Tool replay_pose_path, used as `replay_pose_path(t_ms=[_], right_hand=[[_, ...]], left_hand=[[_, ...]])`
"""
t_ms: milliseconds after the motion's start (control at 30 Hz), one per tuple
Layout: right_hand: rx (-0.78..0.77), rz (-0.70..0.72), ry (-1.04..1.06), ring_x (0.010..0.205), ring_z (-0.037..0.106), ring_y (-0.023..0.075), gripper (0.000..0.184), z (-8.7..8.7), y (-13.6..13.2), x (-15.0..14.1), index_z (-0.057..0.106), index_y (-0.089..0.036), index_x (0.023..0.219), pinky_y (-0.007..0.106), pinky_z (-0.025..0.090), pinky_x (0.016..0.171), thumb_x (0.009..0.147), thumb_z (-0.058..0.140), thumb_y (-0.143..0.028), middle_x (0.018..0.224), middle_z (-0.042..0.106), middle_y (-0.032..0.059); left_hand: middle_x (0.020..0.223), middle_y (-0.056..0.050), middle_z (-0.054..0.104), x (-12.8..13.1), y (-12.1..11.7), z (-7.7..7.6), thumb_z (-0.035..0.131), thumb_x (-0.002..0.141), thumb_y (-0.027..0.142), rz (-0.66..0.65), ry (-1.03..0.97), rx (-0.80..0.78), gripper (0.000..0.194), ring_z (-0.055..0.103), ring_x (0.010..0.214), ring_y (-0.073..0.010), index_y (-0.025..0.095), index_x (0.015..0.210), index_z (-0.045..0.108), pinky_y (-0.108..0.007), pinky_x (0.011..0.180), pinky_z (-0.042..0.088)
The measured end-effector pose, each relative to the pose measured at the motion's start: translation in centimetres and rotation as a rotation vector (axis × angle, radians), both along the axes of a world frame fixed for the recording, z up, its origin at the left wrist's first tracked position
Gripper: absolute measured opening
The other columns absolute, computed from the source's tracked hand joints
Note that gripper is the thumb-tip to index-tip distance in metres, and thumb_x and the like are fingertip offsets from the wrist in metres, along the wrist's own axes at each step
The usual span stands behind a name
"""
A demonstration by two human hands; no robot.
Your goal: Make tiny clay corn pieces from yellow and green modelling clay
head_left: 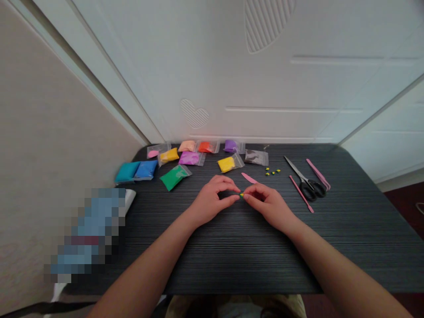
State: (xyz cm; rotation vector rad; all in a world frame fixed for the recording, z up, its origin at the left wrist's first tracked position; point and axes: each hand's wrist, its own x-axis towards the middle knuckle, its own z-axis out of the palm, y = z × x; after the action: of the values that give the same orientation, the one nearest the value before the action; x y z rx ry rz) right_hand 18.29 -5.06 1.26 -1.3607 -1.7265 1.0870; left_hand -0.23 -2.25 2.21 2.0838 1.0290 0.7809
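Between my two hands is a tiny yellow-and-green piece of modelling clay, pinched from both sides by the fingertips. My left hand has its thumb and fingers closed on the left side of the piece. From the right, my right hand grips it with thumb and forefinger. Just beyond the right fingers lies a pink plastic clay knife, its near end hidden by the hand. Several similar small yellow-and-green clay pieces rest on the dark table behind my right hand.
Bags of coloured clay, among them green, yellow and blue, line the back and left. Black-handled scissors, a thin pink tool and pink tweezers lie right. A white panel stands behind the dark table.
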Motion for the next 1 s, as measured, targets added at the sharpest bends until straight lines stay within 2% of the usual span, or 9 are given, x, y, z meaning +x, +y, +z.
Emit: replay_pose_path(t_ms=[100,233,300,400,533,667,800,1000], right_hand=[[0.102,-0.048,0.022,0.07,0.051,0.013,0.014,2.2,0.2,0.3,0.058,-0.02,0.081,0.027,0.04,0.065,0.078,0.051,-0.032,0.076,0.057,0.0003],[0.4,-0.042,0.008,0.076,0.051,0.0126,0.005,8.1,0.0,0.7,0.058,-0.021,0.081,0.027,0.04,0.07,0.077,0.054,-0.022,0.078,0.057,0.0002],[0.551,-0.057,-0.008,0.08,0.052,0.0127,0.009,11.1,-0.5,0.7,0.058,-0.022,0.083,0.027,0.04,0.073,0.076,0.055,-0.017,0.082,0.057,0.0002],[0.731,-0.085,0.028,0.082,0.051,0.0133,0.019,13.8,-1.4,0.4,0.058,-0.023,0.087,0.028,0.041,0.071,0.073,0.057,-0.01,0.084,0.056,0.0007],[0.83,-0.088,0.068,0.08,0.052,0.0141,0.027,14.7,-2.4,-0.4,0.057,-0.022,0.091,0.029,0.043,0.067,0.07,0.056,-0.005,0.083,0.055,0.0021],[0.903,-0.089,-0.006,0.079,0.052,0.0158,0.03,14.9,-3.1,-0.9,0.058,-0.021,0.091,0.032,0.043,0.07,0.067,0.058,-0.003,0.082,0.056,0.0034],[0.895,-0.129,-0.038,0.079,0.053,0.0171,0.027,15.1,-3.4,-1.1,0.059,-0.023,0.089,0.036,0.042,0.075,0.069,0.057,-0.005,0.082,0.057,0.0035],[0.887,-0.094,-0.107,0.076,0.054,0.0167,0.025,14.9,-3.1,-1.1,0.059,-0.024,0.088,0.035,0.043,0.073,0.07,0.057,-0.007,0.08,0.058,0.0033]], left_hand=[[0.097,-0.002,0.056,0.1,0.3,2.5,0.058,0.075,0.026,0.029,-0.05,0.031,0.015,0.05,0.097,-0.0157,0.022,0.087,0.063,-0.031,0.089,0.038],[0.097,-0.003,0.057,-0.1,0.5,8.5,0.059,0.074,0.025,0.086,-0.154,0.172,0.013,0.051,0.096,-0.0156,0.022,0.086,0.064,-0.03,0.09,0.038],[0.097,-0.003,0.057,-0.2,0.1,11.4,0.059,0.074,0.022,0.13,-0.258,0.245,0.013,0.051,0.096,-0.0165,0.022,0.086,0.063,-0.032,0.09,0.038],[0.095,-0.002,0.056,-0.3,-1.0,14.0,0.061,0.072,0.017,0.134,-0.307,0.371,0.016,0.051,0.094,-0.0175,0.025,0.085,0.064,-0.034,0.087,0.04],[0.095,-0.002,0.055,-0.4,-2.5,14.7,0.062,0.07,0.012,0.095,-0.292,0.485,0.021,0.05,0.097,-0.0189,0.027,0.085,0.064,-0.035,0.088,0.04],[0.092,-0.001,0.057,-0.7,-3.6,14.9,0.06,0.07,0.011,0.142,-0.247,0.566,0.024,0.05,0.095,-0.0182,0.029,0.086,0.063,-0.035,0.088,0.041],[0.093,0.0,0.057,-0.9,-3.9,15.1,0.06,0.071,0.013,0.172,-0.185,0.58,0.024,0.05,0.094,-0.018,0.031,0.085,0.064,-0.036,0.09,0.04],[0.09,-0.001,0.059,-1.0,-3.5,15.2,0.061,0.071,0.017,0.115,-0.145,0.584,0.02,0.051,0.092,-0.019,0.031,0.085,0.065,-0.036,0.089,0.041]])
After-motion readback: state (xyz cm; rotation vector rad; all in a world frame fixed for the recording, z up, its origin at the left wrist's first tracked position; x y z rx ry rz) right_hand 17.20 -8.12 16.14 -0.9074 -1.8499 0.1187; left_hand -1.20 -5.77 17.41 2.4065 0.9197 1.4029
